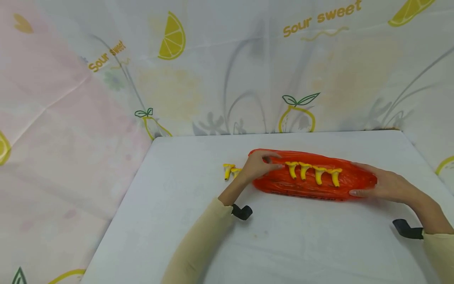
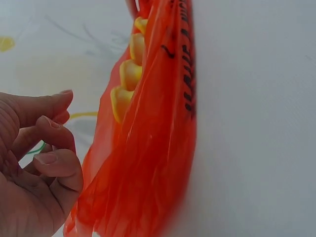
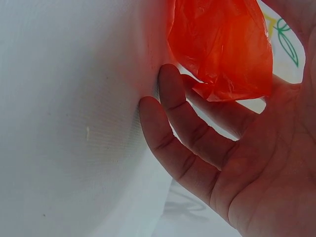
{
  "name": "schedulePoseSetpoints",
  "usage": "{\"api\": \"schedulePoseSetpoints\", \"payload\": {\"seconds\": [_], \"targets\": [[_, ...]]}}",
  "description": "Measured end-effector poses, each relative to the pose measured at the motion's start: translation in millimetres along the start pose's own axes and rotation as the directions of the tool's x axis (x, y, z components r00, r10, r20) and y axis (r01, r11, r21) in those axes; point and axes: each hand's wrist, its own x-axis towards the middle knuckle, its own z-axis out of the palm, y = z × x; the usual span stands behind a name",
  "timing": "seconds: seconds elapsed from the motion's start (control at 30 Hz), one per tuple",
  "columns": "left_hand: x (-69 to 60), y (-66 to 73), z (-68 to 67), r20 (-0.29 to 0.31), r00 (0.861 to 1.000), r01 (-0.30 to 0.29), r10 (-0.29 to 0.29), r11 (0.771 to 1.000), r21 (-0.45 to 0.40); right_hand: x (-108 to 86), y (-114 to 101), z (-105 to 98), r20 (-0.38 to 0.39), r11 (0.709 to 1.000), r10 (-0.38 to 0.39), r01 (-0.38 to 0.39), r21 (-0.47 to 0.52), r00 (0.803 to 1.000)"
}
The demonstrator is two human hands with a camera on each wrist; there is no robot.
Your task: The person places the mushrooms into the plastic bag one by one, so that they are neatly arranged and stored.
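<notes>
Four yellow mushrooms [image 1: 319, 175] lay on a red bag [image 1: 283, 186], the left hand [image 1: 257, 165] hung loosely curled, holding nothing, the right hand [image 1: 387, 184] apparently gripped one end.

Glossy crinkled plastic bag [image 1: 310, 189], smooth yellow mushroom-shaped pieces [image 1: 304, 172], matt tabletop [image 1: 298, 240]

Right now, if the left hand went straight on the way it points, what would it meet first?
Probably the leftmost yellow piece on the red bag, just ahead of the left hand, though the hand might pass above it; depth is unclear.
</notes>
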Motion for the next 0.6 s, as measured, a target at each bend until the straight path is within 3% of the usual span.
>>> {"api": "schedulePoseSetpoints", "payload": {"seconds": [0.27,0.4,0.6], "targets": [[-12.6,-8.7,-23.3,-0.005,1.000,0.023,-0.022,0.996,0.083,0.2,1,3,0.005,1.000,-0.001,0.001,0.008,1.000],[-18.5,-15.3,-37.8,-0.008,1.000,0.007,-0.006,0.998,0.069,0.4,1,1,0.004,1.000,-0.002,0.002,0.003,1.000],[-27.9,-23.3,-56.4,-0.028,0.998,0.059,-0.057,0.997,0.053,-0.2,0,-1,0.004,1.000,-0.003,0.003,0.002,1.000]]}}
